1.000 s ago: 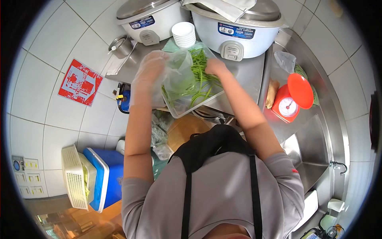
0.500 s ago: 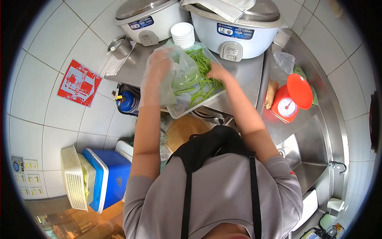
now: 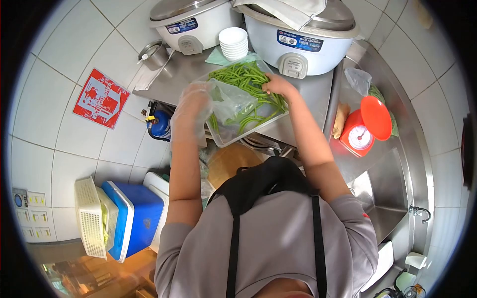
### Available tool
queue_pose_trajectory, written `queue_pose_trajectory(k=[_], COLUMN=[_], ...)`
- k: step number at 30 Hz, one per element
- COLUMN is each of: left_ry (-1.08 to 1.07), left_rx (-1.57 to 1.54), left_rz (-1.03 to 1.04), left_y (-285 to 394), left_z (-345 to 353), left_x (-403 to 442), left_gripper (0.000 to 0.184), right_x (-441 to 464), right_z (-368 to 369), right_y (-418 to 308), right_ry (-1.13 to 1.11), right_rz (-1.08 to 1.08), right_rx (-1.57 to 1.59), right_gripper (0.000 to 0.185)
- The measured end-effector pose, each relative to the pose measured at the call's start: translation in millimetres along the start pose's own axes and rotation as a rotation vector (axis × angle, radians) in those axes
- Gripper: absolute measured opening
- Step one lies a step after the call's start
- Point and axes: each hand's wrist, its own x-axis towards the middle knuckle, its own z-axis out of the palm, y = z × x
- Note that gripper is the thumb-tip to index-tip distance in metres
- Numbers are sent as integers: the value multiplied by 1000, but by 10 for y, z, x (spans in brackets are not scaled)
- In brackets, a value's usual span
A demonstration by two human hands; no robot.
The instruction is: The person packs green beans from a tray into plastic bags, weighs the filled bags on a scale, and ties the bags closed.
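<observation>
Long green beans [image 3: 243, 77] lie in a clear shallow plastic tray [image 3: 224, 141] at the counter's front edge. My left hand [image 3: 197, 97] is inside a clear plastic bag [image 3: 234, 103], which hangs over the tray's left side and covers some of the beans; its fingers are blurred behind the plastic. On the tray's right side, my right hand [image 3: 279, 85] has its fingers bent against the beans at the rim. Whether it grips any of them is unclear.
Two rice cookers [image 3: 303, 47] and stacked white bowls [image 3: 233, 43] stand behind the tray. To the right are a red scale [image 3: 358, 136] and a steel sink [image 3: 385, 193]. A metal pot [image 3: 155, 55] sits at the left. A blue cooler [image 3: 141, 218] is at lower left.
The bag has drawn back toward the left, and more beans show in the tray. My left hand moved right, then slightly left. My right hand has shifted slightly right.
</observation>
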Motion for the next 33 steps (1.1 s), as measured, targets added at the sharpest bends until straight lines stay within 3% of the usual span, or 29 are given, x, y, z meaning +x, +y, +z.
queue_pose_trajectory(k=[3, 6, 8, 11, 15, 18, 21, 23, 30, 33], left_ry=[-67, -12, -42, -3, -40, -5, 18, -9, -57, -192], left_rx=[-716, -1142, -1171, -1242, -1397, -1228, -1318, -1291, -918, -870], left_rz=[-435, -401, -367, -308, -199, -223, -139, -191, -280, -295], left_y=[315, 546, 443, 514, 420, 547, 464, 452, 358, 280], left_z=[-90, -172, -151, -247, -274, -330, -273, -316, -357, -404], left_x=[-16, -40, 108, 259, 441, 438, 394, 363, 336, 383], left_gripper=[41, 41, 44, 47, 51, 50, 47, 45, 29, 26], right_x=[-25, -86, -97, -167, -71, -41, 139, 129, -32, -160], right_z=[33, 83, 102, 92, 190, 220, 355, 389, 53, 7], right_y=[6, -81, -111, -135, -9, -32, 212, 260, -476, -832], right_ry=[99, 173, 159, 208, 339, 458, 355, 281, 380, 345], right_rz=[-107, -257, -321, -321, -246, -414, -365, -284, -402, -519], right_rx=[145, 327, 491, 359, -65, -6, 175, 289, 432, 488], right_gripper=[39, 38, 38, 47, 44, 43, 40, 35, 25, 19])
